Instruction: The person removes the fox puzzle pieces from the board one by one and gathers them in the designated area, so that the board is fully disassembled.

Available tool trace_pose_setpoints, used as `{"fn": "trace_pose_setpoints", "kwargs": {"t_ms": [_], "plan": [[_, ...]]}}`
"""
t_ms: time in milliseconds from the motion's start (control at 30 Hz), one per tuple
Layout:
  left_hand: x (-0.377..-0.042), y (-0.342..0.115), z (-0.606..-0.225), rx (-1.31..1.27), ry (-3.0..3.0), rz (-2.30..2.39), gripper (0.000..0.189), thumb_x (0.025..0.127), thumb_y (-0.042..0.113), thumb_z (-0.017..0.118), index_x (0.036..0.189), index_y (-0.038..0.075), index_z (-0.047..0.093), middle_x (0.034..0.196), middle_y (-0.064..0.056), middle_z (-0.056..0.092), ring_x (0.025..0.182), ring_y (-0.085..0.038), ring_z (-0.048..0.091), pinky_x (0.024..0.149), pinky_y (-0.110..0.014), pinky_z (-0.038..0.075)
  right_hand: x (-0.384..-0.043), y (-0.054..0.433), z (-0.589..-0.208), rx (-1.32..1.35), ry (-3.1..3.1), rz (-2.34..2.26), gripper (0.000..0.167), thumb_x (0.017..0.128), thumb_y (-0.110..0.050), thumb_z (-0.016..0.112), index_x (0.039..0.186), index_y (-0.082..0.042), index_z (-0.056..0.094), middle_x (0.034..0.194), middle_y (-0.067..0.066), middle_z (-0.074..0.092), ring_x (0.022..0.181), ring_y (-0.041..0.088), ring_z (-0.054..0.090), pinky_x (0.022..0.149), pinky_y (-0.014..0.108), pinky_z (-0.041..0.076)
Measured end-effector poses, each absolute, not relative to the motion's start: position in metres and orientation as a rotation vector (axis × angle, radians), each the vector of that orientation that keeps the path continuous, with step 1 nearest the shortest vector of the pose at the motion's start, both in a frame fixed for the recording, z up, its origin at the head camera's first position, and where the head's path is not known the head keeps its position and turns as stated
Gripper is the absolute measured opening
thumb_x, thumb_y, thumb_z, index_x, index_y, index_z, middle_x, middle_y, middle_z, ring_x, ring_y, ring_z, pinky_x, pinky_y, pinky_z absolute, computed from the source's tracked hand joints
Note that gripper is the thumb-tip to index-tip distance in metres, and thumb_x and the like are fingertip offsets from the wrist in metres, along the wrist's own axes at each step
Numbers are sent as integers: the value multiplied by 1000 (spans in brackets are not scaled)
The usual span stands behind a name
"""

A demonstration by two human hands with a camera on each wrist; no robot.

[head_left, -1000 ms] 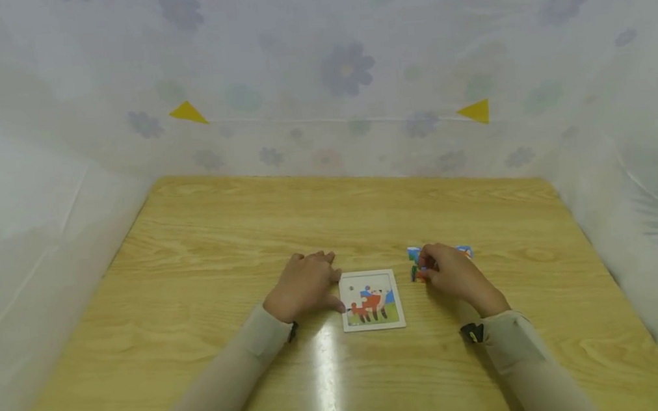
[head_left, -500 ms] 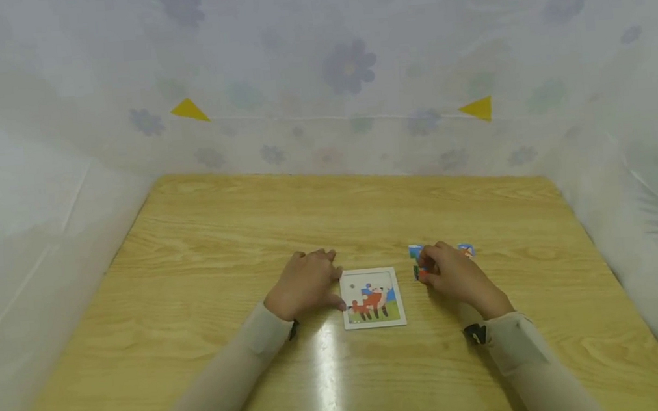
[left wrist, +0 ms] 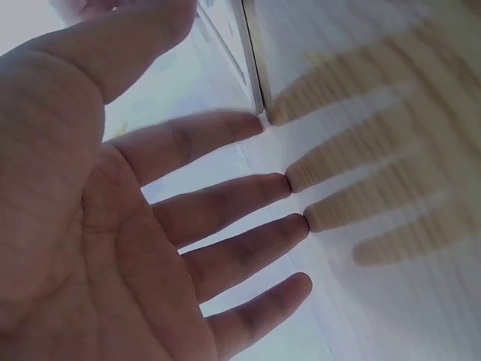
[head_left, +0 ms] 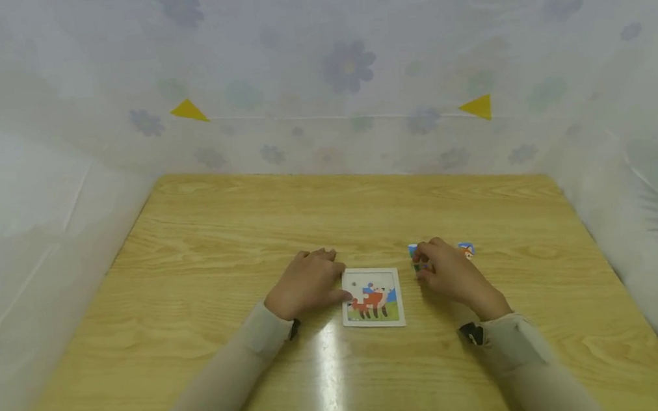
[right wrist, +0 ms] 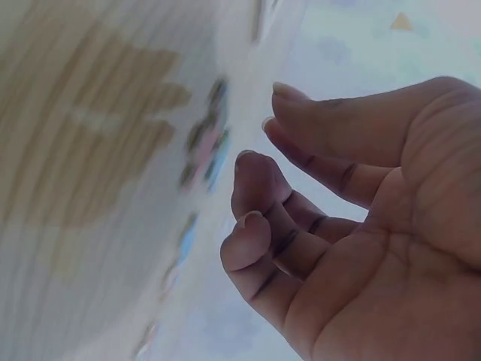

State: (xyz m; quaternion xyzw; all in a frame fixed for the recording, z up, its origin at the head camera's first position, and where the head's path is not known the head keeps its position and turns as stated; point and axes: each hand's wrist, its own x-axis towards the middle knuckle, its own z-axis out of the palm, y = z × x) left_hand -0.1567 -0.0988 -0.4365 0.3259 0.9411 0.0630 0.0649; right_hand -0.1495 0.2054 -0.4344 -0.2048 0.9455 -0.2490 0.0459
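Observation:
A square white-framed puzzle board (head_left: 375, 325) lies mid-table, partly filled with pieces that show a red animal on grass. Along its left side rests my left hand (head_left: 306, 284), thumb and index finger at the frame. The left wrist view shows that hand's fingers (left wrist: 237, 195) spread, their tips on the tabletop. To the right of the board my right hand (head_left: 453, 276) hovers over loose puzzle pieces (right wrist: 207, 147), fingers loosely bent. Nothing shows between its thumb and index finger in the right wrist view. A blue piece (head_left: 412, 250) peeks out by the fingertips.
Another loose puzzle piece (head_left: 467, 249), blue with an orange animal face, lies beyond the right hand. The wooden table (head_left: 236, 220) is bordered by a pale flowered curtain (head_left: 293, 58) at the back and sides. Two yellow triangles (head_left: 478, 107) mark the back curtain.
My right hand has shifted slightly, and the red part of the piece under its fingers no longer shows in the head view. My left thumb now overlaps the board's left edge a little more.

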Motion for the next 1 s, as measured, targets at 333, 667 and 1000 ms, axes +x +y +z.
{"fn": "trace_pose_setpoints", "kwargs": {"t_ms": [333,667,1000], "plan": [[-144,-88,-433,1010,2804,159,102,76,76,75,152,13,52,161,-13,41,148,-32,39,117,-50,36,-139,149,-433,-789,2741,-803,12,95,-6,74,104,-7,66,89,-2,60,77,14,54,68,33,49],[-129,-71,-428,1099,2805,27,45,73,58,89,83,19,69,145,-7,61,129,-24,60,107,-42,49,-134,131,-440,-741,2724,-752,16,93,-7,77,101,-5,62,90,1,54,75,14,51,66,32,47],[-128,-62,-432,1105,2899,-81,41,71,61,86,76,23,73,134,0,69,91,-14,70,71,-28,56,-136,136,-442,-766,2702,-783,16,91,3,71,99,-4,59,90,3,51,74,16,47,65,31,44]]}}
